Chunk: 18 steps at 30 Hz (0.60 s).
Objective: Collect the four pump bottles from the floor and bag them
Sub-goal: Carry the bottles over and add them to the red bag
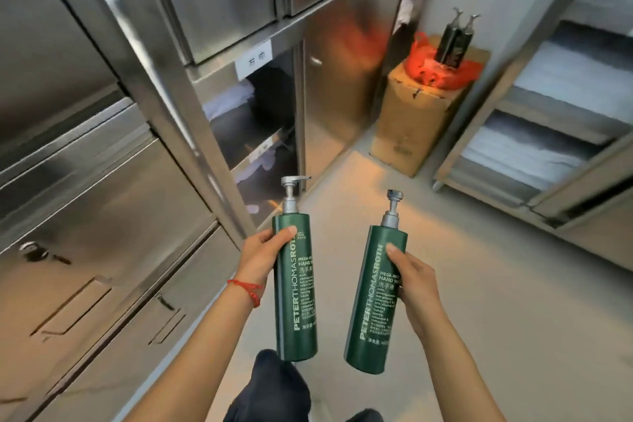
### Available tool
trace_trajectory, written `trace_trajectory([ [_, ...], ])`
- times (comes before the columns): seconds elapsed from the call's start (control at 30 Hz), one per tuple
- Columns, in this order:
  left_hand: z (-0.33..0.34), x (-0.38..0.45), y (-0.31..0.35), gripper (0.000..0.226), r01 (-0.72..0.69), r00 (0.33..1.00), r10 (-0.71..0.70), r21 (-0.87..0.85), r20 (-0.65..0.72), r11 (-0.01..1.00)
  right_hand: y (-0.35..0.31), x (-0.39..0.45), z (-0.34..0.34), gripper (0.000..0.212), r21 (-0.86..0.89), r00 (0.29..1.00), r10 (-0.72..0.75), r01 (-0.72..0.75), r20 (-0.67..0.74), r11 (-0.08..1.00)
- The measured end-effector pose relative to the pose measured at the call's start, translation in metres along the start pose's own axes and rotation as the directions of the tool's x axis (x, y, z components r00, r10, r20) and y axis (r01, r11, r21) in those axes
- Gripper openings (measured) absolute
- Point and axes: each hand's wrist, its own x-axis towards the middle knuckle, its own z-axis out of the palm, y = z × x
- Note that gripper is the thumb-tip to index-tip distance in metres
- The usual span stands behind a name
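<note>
My left hand [261, 255] grips a tall green pump bottle [296, 305] upright, above the floor. My right hand [412, 281] holds a second green pump bottle [375, 312], tilted slightly right. Both have silver pumps and white lettering. Further off, two dark pump bottles [454, 41] stand in a red plastic bag [431, 67] on top of a cardboard box [416, 113].
Stainless steel cabinets [102, 164] with doors and locks line the left side. An open steel shelf unit [534, 134] with folded white linen stands on the right. The pale floor [479, 284] runs between them toward the box. My dark trouser knee [274, 384] shows below.
</note>
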Motion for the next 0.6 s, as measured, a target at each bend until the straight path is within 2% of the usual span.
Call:
trace_trajectory([
  [0.23,0.063,0.097,0.046,0.004,-0.023,0.97,0.002,0.082,0.244,0.996,-0.041,0.058,-0.01,0.02,0.078,0.98,-0.04,0.056,-0.196,0.995],
  [0.6,0.149,0.219,0.102,0.007,-0.044,0.922,-0.033,0.187,0.387,0.981,-0.096,0.158,-0.012,0.019,0.115,0.937,-0.032,0.077,-0.348,0.99],
])
